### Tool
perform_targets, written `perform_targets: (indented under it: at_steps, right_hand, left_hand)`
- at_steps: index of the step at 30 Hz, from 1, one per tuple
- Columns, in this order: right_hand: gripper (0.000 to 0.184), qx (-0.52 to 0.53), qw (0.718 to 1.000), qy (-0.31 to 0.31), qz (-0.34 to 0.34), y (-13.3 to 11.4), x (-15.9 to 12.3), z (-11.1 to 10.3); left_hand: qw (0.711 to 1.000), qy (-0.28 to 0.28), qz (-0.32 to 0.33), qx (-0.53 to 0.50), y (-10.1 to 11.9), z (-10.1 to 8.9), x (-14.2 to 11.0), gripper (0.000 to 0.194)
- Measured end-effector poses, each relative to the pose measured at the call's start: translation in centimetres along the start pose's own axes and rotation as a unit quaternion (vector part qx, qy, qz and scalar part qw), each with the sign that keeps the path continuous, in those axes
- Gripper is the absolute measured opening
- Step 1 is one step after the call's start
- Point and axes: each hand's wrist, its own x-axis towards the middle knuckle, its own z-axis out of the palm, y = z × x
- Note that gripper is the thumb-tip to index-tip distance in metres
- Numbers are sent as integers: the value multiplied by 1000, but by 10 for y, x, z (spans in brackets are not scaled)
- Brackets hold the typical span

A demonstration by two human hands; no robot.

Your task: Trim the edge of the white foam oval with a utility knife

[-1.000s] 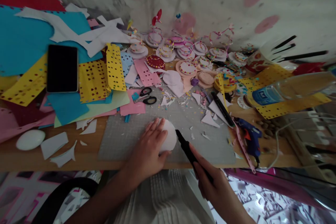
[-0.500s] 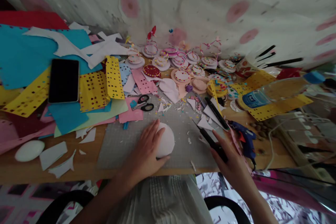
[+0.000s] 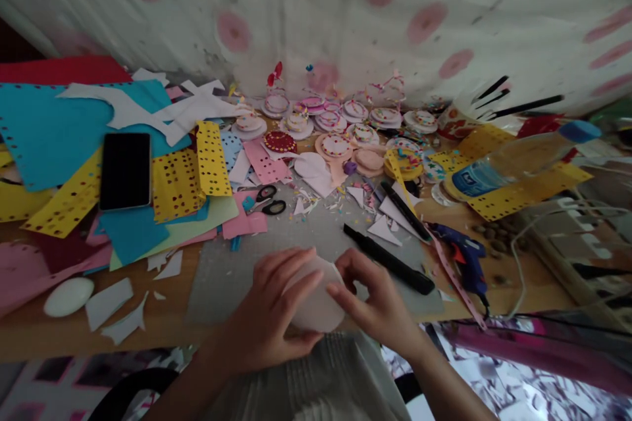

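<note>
Near the front edge of the table, a white round disc (image 3: 316, 302) is held up, tilted, between both hands. My left hand (image 3: 276, 309) is wrapped round its left side, with fingers across the upper face and thumb below. On the right edge, my right hand (image 3: 370, 302) pinches the disc between thumb and bent fingers. A black craft knife (image 3: 390, 260) lies loose beyond my right hand on the grey cutting mat (image 3: 217, 283). White offcuts (image 3: 385, 230) and tiny scraps are scattered past it.
Decorated small round hats (image 3: 333, 145) crowd the back. Scissors (image 3: 269, 200), a phone (image 3: 126, 171) and coloured sheets (image 3: 54, 131) lie left. On the right are a black marker (image 3: 405, 210), a blue glue gun (image 3: 464, 256), a water bottle (image 3: 513, 168) and a cup of brushes (image 3: 457, 120).
My right hand has let go of the black craft knife, now lying on the mat, and moved left to grip the disc. The disc has been lifted and tilted off the mat.
</note>
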Motion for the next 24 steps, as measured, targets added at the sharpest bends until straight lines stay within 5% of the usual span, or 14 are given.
perform_targets:
  at_steps: [5,11,20,24]
  right_hand:
    - [37,122,990,-71,22,-8,9,4]
    - [43,236,967,-56,78,-4,10,7]
    - [38,193,977,85,12,5,9,8]
    - [41,74,995,59,35,7,7,-1]
  left_hand:
    - [999,48,20,-10,9,-6,-3,74]
    - [999,33,-27,-19,11,-8,0,78]
    - [991,57,-123,3,3,-4,1,82]
    - [985,52,-162,1,-1,-5,-4,81]
